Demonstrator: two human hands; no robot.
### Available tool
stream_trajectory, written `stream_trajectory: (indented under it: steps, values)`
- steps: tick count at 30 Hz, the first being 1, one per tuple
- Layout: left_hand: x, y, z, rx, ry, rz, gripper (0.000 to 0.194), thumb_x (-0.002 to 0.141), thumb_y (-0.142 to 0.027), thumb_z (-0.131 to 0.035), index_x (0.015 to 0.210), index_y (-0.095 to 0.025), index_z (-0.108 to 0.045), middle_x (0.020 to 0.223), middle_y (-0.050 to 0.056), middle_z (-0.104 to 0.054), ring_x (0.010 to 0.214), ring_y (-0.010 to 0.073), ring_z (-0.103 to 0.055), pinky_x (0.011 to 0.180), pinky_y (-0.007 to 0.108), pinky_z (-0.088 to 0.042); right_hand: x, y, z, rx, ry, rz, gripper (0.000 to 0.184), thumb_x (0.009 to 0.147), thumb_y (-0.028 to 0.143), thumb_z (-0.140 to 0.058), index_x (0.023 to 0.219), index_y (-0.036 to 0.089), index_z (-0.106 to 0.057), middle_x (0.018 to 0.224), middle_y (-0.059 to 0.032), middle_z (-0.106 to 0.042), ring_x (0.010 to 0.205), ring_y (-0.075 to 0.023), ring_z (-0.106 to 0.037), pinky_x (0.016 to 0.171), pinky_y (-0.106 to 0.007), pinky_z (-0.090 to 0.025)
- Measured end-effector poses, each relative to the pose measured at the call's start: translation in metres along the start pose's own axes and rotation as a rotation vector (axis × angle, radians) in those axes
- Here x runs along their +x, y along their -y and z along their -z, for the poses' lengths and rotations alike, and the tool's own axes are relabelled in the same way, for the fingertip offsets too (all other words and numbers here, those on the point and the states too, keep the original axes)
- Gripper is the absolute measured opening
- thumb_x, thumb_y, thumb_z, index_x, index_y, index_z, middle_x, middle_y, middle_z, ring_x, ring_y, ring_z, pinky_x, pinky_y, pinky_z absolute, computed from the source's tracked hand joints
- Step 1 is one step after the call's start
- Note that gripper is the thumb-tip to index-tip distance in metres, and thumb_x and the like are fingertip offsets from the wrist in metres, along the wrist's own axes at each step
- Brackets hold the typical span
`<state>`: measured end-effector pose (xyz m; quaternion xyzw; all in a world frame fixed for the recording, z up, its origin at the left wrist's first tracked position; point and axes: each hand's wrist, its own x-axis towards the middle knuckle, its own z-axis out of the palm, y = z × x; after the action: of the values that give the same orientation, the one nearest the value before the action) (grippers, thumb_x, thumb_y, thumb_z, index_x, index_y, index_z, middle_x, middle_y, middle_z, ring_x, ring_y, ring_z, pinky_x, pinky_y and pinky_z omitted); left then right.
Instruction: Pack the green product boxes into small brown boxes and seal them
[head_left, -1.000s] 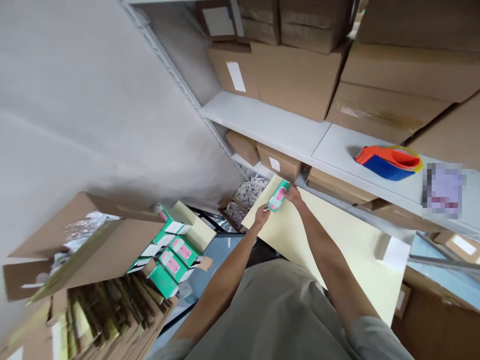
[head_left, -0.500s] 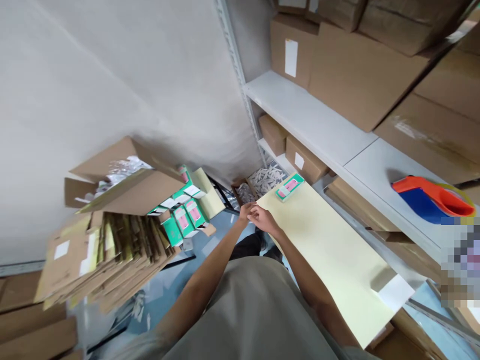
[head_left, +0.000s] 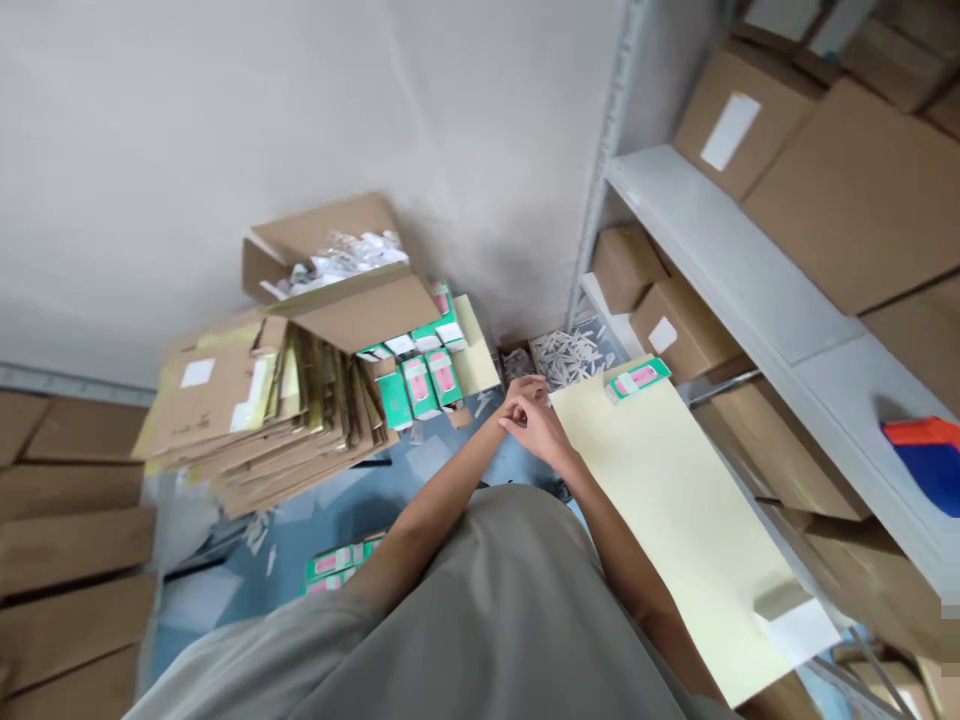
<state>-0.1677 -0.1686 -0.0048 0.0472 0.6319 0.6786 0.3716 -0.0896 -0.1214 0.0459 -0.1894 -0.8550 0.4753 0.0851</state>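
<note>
My left hand [head_left: 529, 386] is held out in front of my body, fingers stretched to the right, with nothing visible in it. My right hand [head_left: 541, 428] lies across the left wrist, its fingers bent and a gap showing between thumb and forefinger. No object shows in the right hand either. Close by on the right is a pale yellow tabletop [head_left: 660, 500]. A green box with a pink panel [head_left: 639, 379] lies at its far end, and a white box [head_left: 799, 628] sits at its near right corner.
Left of me are stacked flattened cartons [head_left: 247, 410], an open carton [head_left: 367, 310] of white pieces, and several green boxes [head_left: 420, 388]. More green boxes [head_left: 330, 565] are low beside my left arm. Shelving [head_left: 757, 250] with cartons runs along the right; a bin of white pieces [head_left: 566, 355] stands ahead.
My view has turned left, so the table and shelves shift right in the picture. My hands have slid from touching at the fingers to the right hand over the left wrist.
</note>
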Motion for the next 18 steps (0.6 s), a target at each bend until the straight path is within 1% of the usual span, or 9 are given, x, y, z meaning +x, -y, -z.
stream_trajectory:
  steps: [2,4,7,8,10,12,14,16,18]
  values:
    - [0.003,-0.013,0.042,-0.048,-0.061,0.011,0.039,0.108,-0.044,-0.073,0.142,-0.023,-0.070,0.144,0.013,-0.070,0.124,0.0282,-0.071,0.102,0.049,-0.066,0.010,0.026,-0.028,-0.027,0.065,0.031,0.015,0.095,0.035,-0.082,0.106,0.027,-0.074,0.091,-0.0011,-0.078,0.087,-0.0244,-0.076,0.084,-0.034,-0.058]
    - [0.006,-0.030,0.095,-0.095,-0.111,0.020,0.037,0.102,-0.044,-0.081,0.133,-0.024,-0.075,0.130,0.011,-0.076,0.118,0.0302,-0.074,0.093,0.047,-0.068,0.019,0.055,-0.062,-0.027,0.146,0.114,0.010,0.102,0.036,-0.074,0.109,0.028,-0.075,0.095,-0.0031,-0.081,0.090,-0.0258,-0.077,0.085,-0.036,-0.059]
    - [0.002,-0.053,0.187,-0.171,-0.170,0.023,0.030,0.088,-0.040,-0.091,0.108,-0.021,-0.081,0.106,0.010,-0.081,0.096,0.0268,-0.080,0.083,0.040,-0.067,0.030,0.100,-0.120,-0.037,0.217,0.256,0.022,0.111,0.033,-0.055,0.120,0.030,-0.075,0.114,-0.0073,-0.084,0.104,-0.0282,-0.079,0.092,-0.039,-0.059]
    - [-0.005,-0.059,0.220,-0.201,-0.190,0.003,0.032,0.084,-0.039,-0.093,0.105,-0.019,-0.081,0.104,0.011,-0.083,0.091,0.0249,-0.080,0.082,0.038,-0.067,0.034,0.114,-0.140,-0.045,0.224,0.283,0.026,0.112,0.032,-0.052,0.125,0.030,-0.075,0.118,-0.0081,-0.084,0.108,-0.0289,-0.079,0.094,-0.039,-0.059]
    - [-0.025,-0.068,0.285,-0.253,-0.262,-0.059,0.039,0.079,-0.043,-0.094,0.106,-0.017,-0.081,0.107,0.012,-0.085,0.089,0.0232,-0.080,0.081,0.035,-0.066,0.045,0.140,-0.179,-0.049,0.242,0.318,0.031,0.112,0.032,-0.050,0.131,0.030,-0.074,0.121,-0.0086,-0.083,0.110,-0.0293,-0.079,0.097,-0.040,-0.060]
    - [-0.051,-0.075,0.347,-0.273,-0.396,-0.101,0.045,0.082,-0.051,-0.090,0.109,-0.016,-0.081,0.108,0.014,-0.085,0.089,0.0224,-0.081,0.079,0.033,-0.065,0.060,0.163,-0.215,-0.038,0.266,0.341,0.031,0.111,0.034,-0.051,0.130,0.030,-0.075,0.120,-0.0084,-0.083,0.108,-0.0288,-0.078,0.098,-0.041,-0.060]
    - [-0.074,-0.082,0.403,-0.266,-0.564,-0.086,0.050,0.087,-0.061,-0.084,0.107,-0.014,-0.081,0.104,0.015,-0.085,0.081,0.0207,-0.080,0.073,0.031,-0.064,0.076,0.183,-0.247,-0.014,0.292,0.354,0.029,0.111,0.036,-0.051,0.123,0.030,-0.077,0.117,-0.0081,-0.082,0.105,-0.0278,-0.078,0.097,-0.040,-0.061]
    - [-0.087,-0.091,0.450,-0.248,-0.707,-0.047,0.058,0.093,-0.071,-0.075,0.101,-0.013,-0.080,0.096,0.016,-0.085,0.071,0.0198,-0.078,0.066,0.029,-0.061,0.092,0.201,-0.274,0.017,0.307,0.353,0.030,0.111,0.038,-0.052,0.118,0.028,-0.078,0.113,-0.0081,-0.082,0.102,-0.0264,-0.077,0.095,-0.038,-0.061]
    - [-0.089,-0.099,0.487,-0.214,-0.803,0.007,0.066,0.096,-0.078,-0.068,0.093,-0.013,-0.079,0.087,0.016,-0.083,0.065,0.0210,-0.075,0.060,0.030,-0.058,0.106,0.215,-0.296,0.042,0.310,0.345,0.029,0.109,0.039,-0.053,0.116,0.026,-0.078,0.112,-0.0086,-0.082,0.099,-0.0254,-0.078,0.093,-0.037,-0.061]
